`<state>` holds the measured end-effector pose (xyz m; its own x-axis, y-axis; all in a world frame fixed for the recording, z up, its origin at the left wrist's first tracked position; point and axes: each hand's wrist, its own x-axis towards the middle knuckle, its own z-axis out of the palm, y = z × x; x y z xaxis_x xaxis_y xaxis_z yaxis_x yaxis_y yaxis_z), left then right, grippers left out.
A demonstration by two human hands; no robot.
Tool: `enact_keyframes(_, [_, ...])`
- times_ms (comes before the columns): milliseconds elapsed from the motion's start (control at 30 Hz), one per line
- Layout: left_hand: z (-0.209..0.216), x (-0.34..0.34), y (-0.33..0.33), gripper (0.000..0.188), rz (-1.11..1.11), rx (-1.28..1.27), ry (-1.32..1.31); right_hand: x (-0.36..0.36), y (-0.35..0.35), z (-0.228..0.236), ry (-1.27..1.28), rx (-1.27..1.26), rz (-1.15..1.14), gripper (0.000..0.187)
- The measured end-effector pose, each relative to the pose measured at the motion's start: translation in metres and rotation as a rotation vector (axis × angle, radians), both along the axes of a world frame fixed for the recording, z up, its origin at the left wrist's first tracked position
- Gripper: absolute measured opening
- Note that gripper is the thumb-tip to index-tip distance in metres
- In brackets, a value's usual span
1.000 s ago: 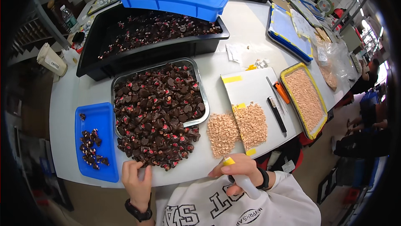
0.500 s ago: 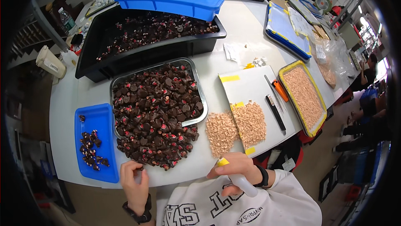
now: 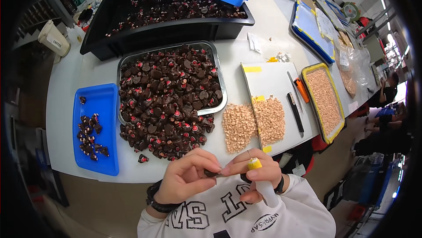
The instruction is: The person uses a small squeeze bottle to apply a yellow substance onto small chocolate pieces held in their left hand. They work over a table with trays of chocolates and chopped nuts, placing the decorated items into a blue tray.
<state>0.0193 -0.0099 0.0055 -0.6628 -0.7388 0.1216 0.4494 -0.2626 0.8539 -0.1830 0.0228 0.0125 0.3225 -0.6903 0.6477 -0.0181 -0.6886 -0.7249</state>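
In front of my chest, my left hand pinches a small dark brown figure piece between thumb and fingertips. My right hand is wrapped round a white squeeze bottle with a yellow top, and its fingertips meet those of the left at the piece. A dark bit shows under the right fingers; I cannot tell what it is. Beyond the hands, a heap of similar dark brown pieces with red and beige parts spills from a metal tray. One loose piece lies apart at the heap's near edge.
Several pieces sit in a blue tray at left. Small beige bits lie partly on a white board with a black cutter and orange-handled tool. A yellow-rimmed tray stands right; a black bin stands behind.
My left hand has moved from the heap's near edge to the right, now holding a piece beside my right hand. The right hand, still with the bottle, has shifted slightly right. The view has shifted.
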Motion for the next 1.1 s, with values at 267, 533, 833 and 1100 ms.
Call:
enact_keyframes(267, [0.012, 0.001, 0.008, 0.031, -0.009, 0.438, 0.018, 0.001, -0.003, 0.004, 0.177, 0.037, -0.05, 0.05])
enact_keyframes(533, [-0.007, -0.001, 0.007, 0.035, 0.091, 0.059, -0.003, 0.006, -0.008, -0.002, 0.115, -0.085, -0.039, 0.05])
enact_keyframes(833, [0.001, 0.0, 0.011, 0.039, 0.066, 0.4, 0.082, 0.006, -0.007, -0.013, -0.142, 0.031, -0.065, 0.066])
enact_keyframes(1100, [-0.009, 0.003, 0.01, 0.04, 0.007, 0.289, 0.105, 0.009, -0.003, -0.009, -0.184, 0.124, -0.089, 0.072])
